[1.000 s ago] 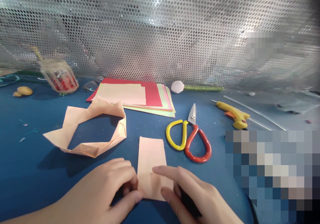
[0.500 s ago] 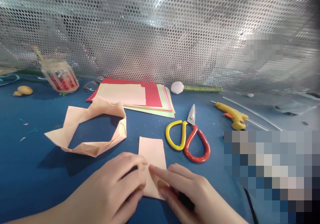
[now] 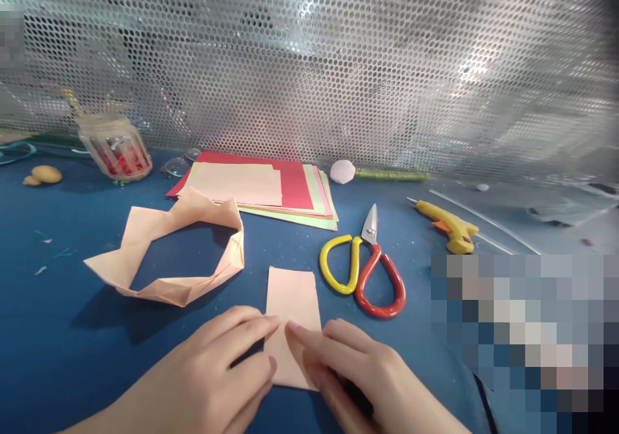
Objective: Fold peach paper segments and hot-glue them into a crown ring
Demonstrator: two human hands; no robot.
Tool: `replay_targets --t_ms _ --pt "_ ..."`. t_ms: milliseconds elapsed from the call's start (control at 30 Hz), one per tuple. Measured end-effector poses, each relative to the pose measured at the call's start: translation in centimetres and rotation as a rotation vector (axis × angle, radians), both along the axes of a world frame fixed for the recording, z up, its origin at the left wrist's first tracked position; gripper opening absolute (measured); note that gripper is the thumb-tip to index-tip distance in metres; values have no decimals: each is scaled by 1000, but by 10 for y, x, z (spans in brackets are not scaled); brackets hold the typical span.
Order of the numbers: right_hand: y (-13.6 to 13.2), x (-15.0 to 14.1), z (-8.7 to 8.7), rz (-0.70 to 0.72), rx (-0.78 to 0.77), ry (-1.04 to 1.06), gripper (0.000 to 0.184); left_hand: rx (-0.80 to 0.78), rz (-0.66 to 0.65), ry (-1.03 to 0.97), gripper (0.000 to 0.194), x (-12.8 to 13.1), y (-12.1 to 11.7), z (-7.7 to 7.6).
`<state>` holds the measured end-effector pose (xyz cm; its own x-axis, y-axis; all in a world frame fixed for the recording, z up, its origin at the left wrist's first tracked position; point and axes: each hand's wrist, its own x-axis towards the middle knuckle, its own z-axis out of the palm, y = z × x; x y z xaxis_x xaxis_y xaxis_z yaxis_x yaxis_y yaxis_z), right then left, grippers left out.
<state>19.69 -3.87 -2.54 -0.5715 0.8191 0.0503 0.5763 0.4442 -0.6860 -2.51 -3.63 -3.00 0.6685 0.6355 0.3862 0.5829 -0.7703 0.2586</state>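
A peach paper strip (image 3: 291,298) lies on the blue table in front of me. My left hand (image 3: 217,369) pinches its near left edge between thumb and fingers. My right hand (image 3: 358,369) presses its near right part, forefinger tip meeting the left fingertips on the paper. The near end of the strip looks folded over under my fingers. A folded peach paper crown ring (image 3: 174,247) stands to the left, apart from both hands.
Yellow and red scissors (image 3: 365,266) lie right of the strip. A stack of coloured paper (image 3: 271,186) sits behind, by the perforated metal wall. A jar (image 3: 116,147) stands at far left, a yellow glue gun (image 3: 447,224) at right, a white ball (image 3: 342,170) behind.
My left fingers moved up along the strip's left edge to meet the right forefinger, and the near left part of the strip became folded inward. The right hand shifted slightly left.
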Motion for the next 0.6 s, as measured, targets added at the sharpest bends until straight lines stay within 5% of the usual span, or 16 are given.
replay_targets --t_ms 167,433,600 --pt "-1 3 -4 3 -3 -36 36 38 0 51 29 -1 1 3" --pt "-8 5 -10 16 143 -198 29 325 -5 138 38 -1 -4 -19" --pt "-11 4 -18 -30 230 -186 29 14 -21 109 31 -4 5 0"
